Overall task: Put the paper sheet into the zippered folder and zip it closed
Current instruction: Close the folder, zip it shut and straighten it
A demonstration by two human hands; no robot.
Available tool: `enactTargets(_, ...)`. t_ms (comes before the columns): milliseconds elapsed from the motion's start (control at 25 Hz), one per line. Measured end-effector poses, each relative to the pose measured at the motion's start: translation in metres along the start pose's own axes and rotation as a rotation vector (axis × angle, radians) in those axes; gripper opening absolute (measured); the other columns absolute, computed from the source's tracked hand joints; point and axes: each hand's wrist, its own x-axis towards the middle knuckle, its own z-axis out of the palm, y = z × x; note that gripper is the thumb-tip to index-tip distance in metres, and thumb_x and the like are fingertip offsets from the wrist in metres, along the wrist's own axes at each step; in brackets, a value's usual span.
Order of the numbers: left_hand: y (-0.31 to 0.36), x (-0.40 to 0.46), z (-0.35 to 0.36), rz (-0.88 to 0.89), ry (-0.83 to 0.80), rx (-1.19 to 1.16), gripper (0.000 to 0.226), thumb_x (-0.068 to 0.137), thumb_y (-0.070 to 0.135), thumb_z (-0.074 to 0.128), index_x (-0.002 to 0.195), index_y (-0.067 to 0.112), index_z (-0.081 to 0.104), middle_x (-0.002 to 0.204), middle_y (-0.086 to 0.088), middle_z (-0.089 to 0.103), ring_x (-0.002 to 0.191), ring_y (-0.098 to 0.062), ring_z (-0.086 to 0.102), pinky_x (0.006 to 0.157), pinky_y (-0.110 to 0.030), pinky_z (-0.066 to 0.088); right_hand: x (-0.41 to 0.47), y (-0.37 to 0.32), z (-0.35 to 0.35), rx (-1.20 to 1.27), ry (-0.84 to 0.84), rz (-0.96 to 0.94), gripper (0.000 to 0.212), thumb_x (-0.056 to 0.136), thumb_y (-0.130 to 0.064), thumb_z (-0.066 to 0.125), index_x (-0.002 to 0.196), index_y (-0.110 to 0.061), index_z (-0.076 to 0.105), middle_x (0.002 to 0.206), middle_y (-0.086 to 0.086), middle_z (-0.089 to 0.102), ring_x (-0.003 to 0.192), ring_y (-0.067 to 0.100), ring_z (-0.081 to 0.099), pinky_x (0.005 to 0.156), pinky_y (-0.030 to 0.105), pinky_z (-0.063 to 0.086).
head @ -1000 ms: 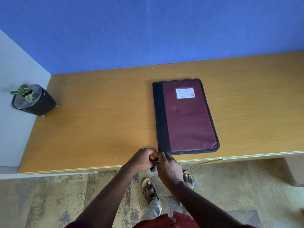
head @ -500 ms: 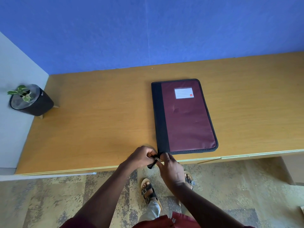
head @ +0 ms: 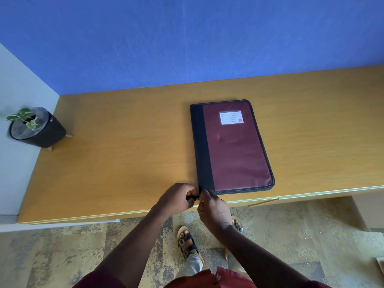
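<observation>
Your zippered folder (head: 234,146) is lying flat and closed on the table (head: 124,152), maroon cover up with a dark spine strip along its left side and a white label (head: 230,117) near the far end; its near edge is sitting close to the table's front edge. The paper sheet is not showing. At the folder's near left corner, you are pinching a small dark zipper pull (head: 192,197) with your left hand (head: 178,197), its grip curled tight on it. Your right hand (head: 212,208) is meeting it just beside, fingertips closed at the same corner, though on what I cannot tell. A potted plant (head: 35,127) is standing at the table's far left.
</observation>
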Motion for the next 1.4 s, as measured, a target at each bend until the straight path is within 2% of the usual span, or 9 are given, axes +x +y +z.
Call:
enactTargets(120,0.004,0.002,-0.002,0.057,0.031,0.081,0.015,0.075,0.012,0.061,0.083,0.025,0.064,0.082,0.010,0.064,0.070,-0.012,0.059,0.052,-0.023,0.041,0.001,0.004,-0.004,-0.042,0.020,0.028,0.015,0.087,-0.011,0.047,0.099,-0.016,0.054,0.093,0.003,0.062,0.060,0.023,0.055,0.050,0.028,0.037)
enactTargets(320,0.005,0.001,0.001,0.048,0.055,0.105,0.025,0.076,0.013,0.063,0.095,0.028,0.066,0.088,0.011,0.065,0.068,-0.007,0.056,0.050,-0.016,0.035,-0.002,0.025,-0.016,-0.080,0.067,0.071,0.017,0.089,-0.007,0.049,0.103,-0.013,0.057,0.092,0.002,0.061,0.055,0.016,0.046,0.045,0.021,0.025)
enactTargets(440,0.004,0.000,0.005,0.017,0.059,0.099,0.028,0.078,0.014,0.066,0.099,0.032,0.065,0.080,0.014,0.061,0.059,-0.001,0.052,0.046,-0.013,0.029,-0.003,0.044,-0.026,-0.103,0.093,0.116,0.013,0.092,-0.006,0.048,0.100,-0.012,0.056,0.089,0.001,0.060,0.053,0.012,0.042,0.042,0.016,0.017)
enactTargets(640,0.000,0.001,0.005,-0.025,0.065,0.099,0.028,0.082,0.019,0.068,0.105,0.035,0.063,0.083,0.015,0.061,0.051,0.000,0.047,0.043,-0.013,0.028,-0.006,0.084,-0.047,-0.083,0.141,0.206,0.008,0.090,-0.005,0.050,0.093,-0.011,0.055,0.084,0.004,0.058,0.053,0.020,0.048,0.046,0.025,0.036)
enactTargets(880,0.001,0.001,0.009,-0.066,0.065,0.131,0.053,0.081,0.024,0.071,0.127,0.037,0.048,0.081,0.015,0.056,0.060,-0.003,0.054,0.048,-0.022,0.037,-0.009,0.129,-0.070,-0.047,0.239,0.273,0.011,0.087,-0.003,0.053,0.084,-0.013,0.050,0.073,0.002,0.053,0.048,0.018,0.040,0.043,0.018,0.020)
enactTargets(1000,0.001,0.003,0.009,-0.086,0.064,0.149,0.062,0.081,0.024,0.071,0.136,0.036,0.042,0.081,0.015,0.056,0.061,-0.003,0.054,0.047,-0.022,0.037,-0.011,0.157,-0.084,-0.012,0.287,0.329,0.010,0.088,-0.003,0.054,0.089,-0.012,0.052,0.072,0.000,0.050,0.047,0.014,0.039,0.043,0.017,0.021)
enactTargets(1120,0.000,0.004,0.011,-0.085,0.074,0.162,0.066,0.081,0.023,0.071,0.139,0.035,0.040,0.078,0.014,0.056,0.058,-0.003,0.053,0.046,-0.020,0.035,-0.004,0.180,-0.101,-0.007,0.276,0.351,0.008,0.088,-0.004,0.055,0.090,-0.011,0.053,0.078,0.005,0.056,0.052,0.019,0.044,0.044,0.020,0.026)
enactTargets(1280,0.000,0.010,0.009,-0.117,0.062,0.157,0.063,0.079,0.026,0.069,0.135,0.036,0.041,0.080,0.014,0.056,0.056,-0.004,0.053,0.045,-0.021,0.033,0.013,0.195,-0.118,-0.049,0.199,0.263,0.012,0.091,-0.006,0.054,0.099,-0.008,0.064,0.092,0.006,0.061,0.063,0.024,0.056,0.053,0.032,0.049)
enactTargets(1400,0.005,0.020,0.003,-0.182,0.047,0.109,0.057,0.082,0.032,0.066,0.134,0.032,0.043,0.082,0.014,0.059,0.063,-0.005,0.057,0.050,-0.026,0.041,0.021,0.203,-0.124,-0.108,0.153,0.125,0.013,0.094,-0.006,0.052,0.093,-0.006,0.065,0.092,0.007,0.059,0.060,0.023,0.054,0.052,0.034,0.050)
